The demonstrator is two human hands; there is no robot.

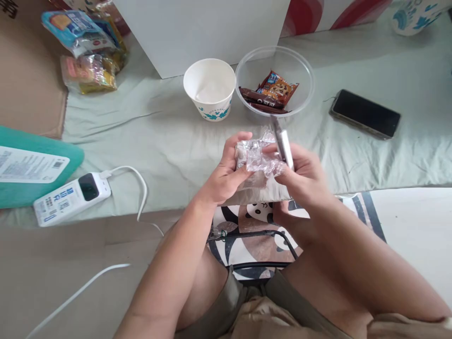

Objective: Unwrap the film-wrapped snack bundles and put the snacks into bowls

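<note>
My left hand point(228, 176) is closed around the left side of a crinkled clear plastic package point(259, 157), thumb across its near side. What lies inside the wrap is hard to make out. In my right hand point(307, 176) a slim silver tool with a darker end point(282, 141) points away from me; blur hides its exact kind. The right fingertips also touch the plastic. Just beyond the hands stand a white paper cup point(215, 111) with a blue-green leaf print and a clear plastic bowl point(310, 89) holding several wrapped snacks point(278, 89).
A black phone point(365, 114) lies to the right on the cloth. Far left are snack packets point(88, 70), a teal bottle point(74, 150) and a white power bank point(72, 197) with a cable point(143, 188). A white box point(205, 28) stands behind the cup.
</note>
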